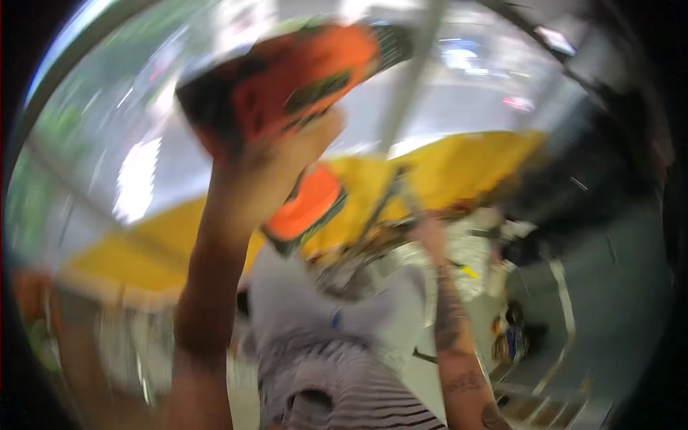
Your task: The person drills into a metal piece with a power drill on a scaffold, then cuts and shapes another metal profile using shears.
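I hold an orange-and-black cordless drill (287, 75) up in front of me, the fingers of my left hand (283, 158) closed round its handle, with the orange battery base (308, 204) below and the dark chuck (395, 44) pointing off to the right. My right hand (431, 236) sits lower, at a dark V-shaped metal piece (383, 202); blur keeps me from telling whether those fingers grip it or how far they open. I judge the step in hand to be handling the drill, and any next move calls for a steady wrist. A grey upright bar (412, 93) shows right by the chuck, so that side looks tight; a yellow sheet (459, 168) spreads behind both hands, and the gap between my forearms, above my lap (337, 315), seems freest
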`<state>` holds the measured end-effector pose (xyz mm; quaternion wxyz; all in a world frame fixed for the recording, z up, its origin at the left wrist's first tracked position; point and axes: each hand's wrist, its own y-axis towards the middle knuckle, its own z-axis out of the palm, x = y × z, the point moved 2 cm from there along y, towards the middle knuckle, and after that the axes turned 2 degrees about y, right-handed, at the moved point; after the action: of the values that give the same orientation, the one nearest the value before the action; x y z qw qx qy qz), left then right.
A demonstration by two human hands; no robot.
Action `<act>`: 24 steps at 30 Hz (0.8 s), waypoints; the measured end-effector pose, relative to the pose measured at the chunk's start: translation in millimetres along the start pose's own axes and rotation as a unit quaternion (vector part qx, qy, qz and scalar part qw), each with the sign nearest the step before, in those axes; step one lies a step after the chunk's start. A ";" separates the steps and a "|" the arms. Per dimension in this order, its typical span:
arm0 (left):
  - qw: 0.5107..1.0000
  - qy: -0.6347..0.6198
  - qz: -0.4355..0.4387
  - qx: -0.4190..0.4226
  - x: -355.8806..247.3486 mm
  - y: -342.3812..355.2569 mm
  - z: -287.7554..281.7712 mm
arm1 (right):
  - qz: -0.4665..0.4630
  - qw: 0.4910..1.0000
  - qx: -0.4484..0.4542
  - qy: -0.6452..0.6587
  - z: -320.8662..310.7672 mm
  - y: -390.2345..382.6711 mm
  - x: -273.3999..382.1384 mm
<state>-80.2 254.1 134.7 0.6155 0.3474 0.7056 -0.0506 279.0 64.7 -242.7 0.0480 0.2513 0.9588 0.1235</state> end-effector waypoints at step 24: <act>0.782 0.188 -0.469 -0.364 366.3 -520.1 -180.3 | 0.251 0.867 0.175 0.393 -13.4 15.3 -19.8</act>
<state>-518.2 108.9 -338.9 0.4515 -0.2736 0.8493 -0.0064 301.3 65.0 -225.2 -0.4105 0.4186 0.8086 0.0497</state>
